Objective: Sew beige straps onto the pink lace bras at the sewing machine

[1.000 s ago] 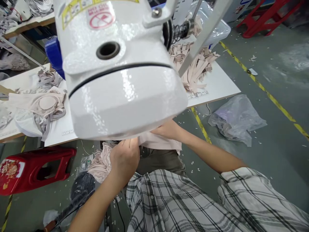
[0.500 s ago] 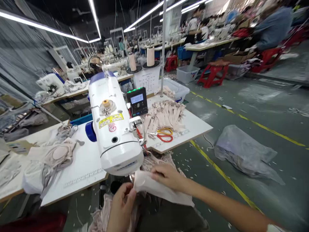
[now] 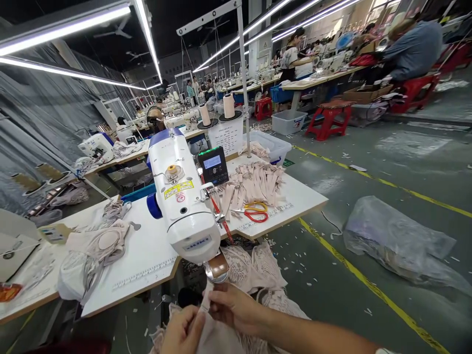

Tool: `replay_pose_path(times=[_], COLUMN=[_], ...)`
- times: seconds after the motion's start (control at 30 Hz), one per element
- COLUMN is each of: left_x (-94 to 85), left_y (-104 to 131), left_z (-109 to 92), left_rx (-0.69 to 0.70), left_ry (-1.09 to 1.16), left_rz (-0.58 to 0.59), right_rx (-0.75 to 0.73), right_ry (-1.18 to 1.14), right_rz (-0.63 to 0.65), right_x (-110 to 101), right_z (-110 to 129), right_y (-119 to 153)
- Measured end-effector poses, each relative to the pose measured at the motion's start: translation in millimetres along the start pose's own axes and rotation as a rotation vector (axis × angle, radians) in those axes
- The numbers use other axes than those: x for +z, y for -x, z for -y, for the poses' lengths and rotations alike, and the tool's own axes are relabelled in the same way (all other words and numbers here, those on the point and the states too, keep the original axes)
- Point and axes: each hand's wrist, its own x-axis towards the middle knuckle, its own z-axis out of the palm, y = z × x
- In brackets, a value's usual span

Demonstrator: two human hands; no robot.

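Note:
Both hands are just below the head of a white sewing machine (image 3: 184,196), near its metal sewing arm (image 3: 218,269). My left hand (image 3: 183,328) pinches the edge of a beige fabric piece (image 3: 216,339) between thumb and fingers. Close beside it, my right hand (image 3: 236,307) is closed on the same piece, its fingertips partly hidden. A narrow part of the fabric reaches up toward the machine; whether it touches the arm I cannot tell. Beige lace garments (image 3: 254,268) hang behind my right hand.
Scissors (image 3: 256,212) with red and yellow handles lie beside a pile of beige strips (image 3: 254,184) on the white table (image 3: 302,196). More garments (image 3: 99,250) lie on the left. A plastic bag (image 3: 398,241) and red stool (image 3: 329,120) stand on the floor. Co-workers sit farther back.
The view has shifted, showing more of the machine's sewing arm. My right hand has come down and left, closer to my left hand. The fabric, earlier stretched rightward, now hangs down.

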Motion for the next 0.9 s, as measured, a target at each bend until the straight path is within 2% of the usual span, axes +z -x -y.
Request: replay_pose_path(times=[0.07,0.13,0.17,0.23,0.3,0.33,0.4,0.5,0.6,0.67,0.77,0.9], left_x=[10.7,25.3,33.6,50.8,66.3,72.2,79.9,83.3,84.4,85.9,89.2,94.9], left_y=[-6,-13,-17,-24,-28,-30,-30,-28,-25,-24,-26,-30], left_z=[13,26,32,39,41,41,37,29,21,17,14,13], left_rx=[0.015,-0.015,-0.039,-0.104,-0.166,-0.178,-0.170,-0.093,-0.016,-0.008,-0.042,-0.061], left_ry=[-0.122,-0.209,-0.204,-0.047,0.242,0.366,0.478,0.357,0.236,0.232,0.312,0.403], left_rz=[-0.131,-0.297,-0.332,-0.241,-0.110,-0.088,-0.156,-0.257,-0.217,-0.212,-0.218,-0.221], right_rx=[-0.027,-0.179,-0.268,-0.439,-0.566,-0.602,-0.611,-0.588,-0.605,-0.587,-0.586,-0.717], right_ry=[-0.041,0.109,0.225,0.531,0.879,1.039,1.249,1.350,1.411,1.406,1.362,1.423], right_rz=[-0.146,-0.217,-0.233,-0.218,-0.145,-0.100,-0.045,-0.094,-0.120,-0.114,-0.117,-0.177], right_x=[-11,-25,-32,-44,-53,-56,-61,-61,-56,-51,-51,-59], right_z=[-15,-27,-32,-39,-40,-39,-32,-12,10,19,21,12], right_y=[-8,-9,-9,-7,-3,-1,7,18,22,21,19,19])
